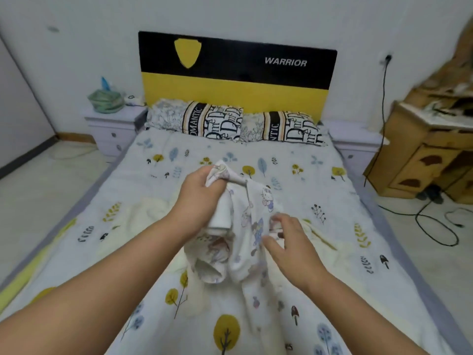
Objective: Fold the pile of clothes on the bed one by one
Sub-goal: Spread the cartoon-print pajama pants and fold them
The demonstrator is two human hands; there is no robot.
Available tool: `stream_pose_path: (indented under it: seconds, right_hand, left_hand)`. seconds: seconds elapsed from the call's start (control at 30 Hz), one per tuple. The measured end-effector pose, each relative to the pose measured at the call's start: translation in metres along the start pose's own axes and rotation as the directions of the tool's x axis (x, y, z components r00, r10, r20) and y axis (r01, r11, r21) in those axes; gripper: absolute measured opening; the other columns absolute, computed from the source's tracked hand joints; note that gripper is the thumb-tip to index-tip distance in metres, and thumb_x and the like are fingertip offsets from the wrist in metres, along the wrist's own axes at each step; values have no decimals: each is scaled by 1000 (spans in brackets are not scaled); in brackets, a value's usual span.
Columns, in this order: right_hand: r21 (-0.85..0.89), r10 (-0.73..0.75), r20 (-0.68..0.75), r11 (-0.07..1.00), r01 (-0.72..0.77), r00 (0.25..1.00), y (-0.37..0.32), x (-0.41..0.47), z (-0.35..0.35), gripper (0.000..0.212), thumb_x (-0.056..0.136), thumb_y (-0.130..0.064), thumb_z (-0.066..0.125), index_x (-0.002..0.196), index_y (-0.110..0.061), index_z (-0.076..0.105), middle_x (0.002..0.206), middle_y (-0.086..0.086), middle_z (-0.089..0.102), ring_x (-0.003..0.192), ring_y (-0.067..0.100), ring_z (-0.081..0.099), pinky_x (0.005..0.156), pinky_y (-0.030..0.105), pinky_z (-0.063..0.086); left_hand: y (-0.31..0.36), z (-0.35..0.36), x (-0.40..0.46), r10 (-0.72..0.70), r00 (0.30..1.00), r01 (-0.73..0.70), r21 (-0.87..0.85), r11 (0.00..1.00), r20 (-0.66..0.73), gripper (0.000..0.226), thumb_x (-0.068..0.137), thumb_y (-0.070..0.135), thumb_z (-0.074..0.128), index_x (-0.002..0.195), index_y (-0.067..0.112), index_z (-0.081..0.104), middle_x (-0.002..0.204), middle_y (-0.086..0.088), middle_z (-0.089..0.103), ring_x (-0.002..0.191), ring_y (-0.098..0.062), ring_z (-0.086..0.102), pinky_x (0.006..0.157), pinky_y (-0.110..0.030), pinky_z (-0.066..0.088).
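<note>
Gripping the garment mid-frame, left hand bunches light, limp cloth; right hand reaches unclenched; take hem corners.

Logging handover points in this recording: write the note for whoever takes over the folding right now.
Left hand grips the top of a white cartoon-print garment, lifted off the bed.
Right hand, fingers spread and loosely bent, touches the garment's right side without clearly gripping.
Pale clothes lie unfolded underneath.
Done: no folded item visible.
Left: fold this garment, then the rest.
</note>
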State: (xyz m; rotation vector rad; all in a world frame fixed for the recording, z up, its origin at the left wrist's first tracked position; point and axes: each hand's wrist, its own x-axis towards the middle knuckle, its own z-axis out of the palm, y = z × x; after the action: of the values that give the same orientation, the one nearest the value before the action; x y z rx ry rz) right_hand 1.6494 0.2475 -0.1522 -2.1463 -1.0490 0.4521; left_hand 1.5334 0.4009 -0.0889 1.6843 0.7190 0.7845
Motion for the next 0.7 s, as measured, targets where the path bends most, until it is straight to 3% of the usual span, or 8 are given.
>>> stream_pose_path:
  seconds: [0.07,0.17,0.23,0.33,0.4,0.47,0.6,0.7]
  right_hand:
    - [219,-75,-10,973,75,997,-38,-9,-21,78,80,-53,60,145,-36,19,147,-15,22,132,5,31,107,31,33]
    - [229,-184,-4,957,180,983,-89,-24,-41,112,61,-53,73,145,-44,1,150,-23,10,137,0,17,109,29,26]
    - [177,-229,-110,953,246,967,-114,-31,-54,90,69,-29,74,141,-39,21,143,-11,33,129,8,35,97,27,38]
    - [180,-244,-260,939,295,934,-143,-44,-77,37,78,-4,59,102,-31,49,95,-10,60,87,15,55,62,23,40]
    - [181,-257,-291,931,317,922,-161,-53,-91,30,79,1,54,81,-29,48,78,-10,57,72,11,50,56,23,35]
    - [165,-270,-341,926,340,901,-179,-62,-105,32,80,1,52,70,-29,44,70,-11,53,64,5,45,52,20,31]
    - [125,-287,-423,921,369,859,-207,-78,-135,23,80,0,50,74,-22,51,70,-9,53,64,6,45,50,15,32]
    - [107,-274,-444,929,354,853,-220,-91,-151,12,81,-2,50,75,-12,52,69,-3,53,63,9,44,54,24,32]
  left_hand:
    - [34,-2,-8,0,999,1,-35,999,44,16,91,8,48,91,11,64,89,-17,66,76,-23,59,70,-35,46]
    - [82,-5,-22,27,987,-17,-67,998,155,15,89,7,49,95,4,63,87,-19,68,75,-24,62,66,-34,49]
    - [108,-9,-31,40,977,-20,-100,995,208,13,88,7,51,93,1,61,87,-19,68,75,-24,64,66,-35,49]
    - [141,-20,-43,70,969,-44,-116,992,237,16,89,11,54,95,-2,61,94,-25,67,78,-26,63,71,-40,49]
    - [161,-30,-50,93,969,-65,-125,990,230,19,90,16,55,98,0,62,97,-25,67,80,-26,63,72,-39,50]
    - [177,-40,-60,123,971,-94,-144,985,206,15,92,23,54,99,13,63,90,-10,68,74,-13,64,59,-24,51]
    - [183,-59,-92,149,946,-138,-60,989,288,38,82,37,62,117,31,47,102,7,58,83,-1,59,62,-8,47]
    - [179,-68,-119,122,911,-198,159,967,393,41,78,26,72,113,29,51,100,10,62,83,-2,63,66,-14,50]
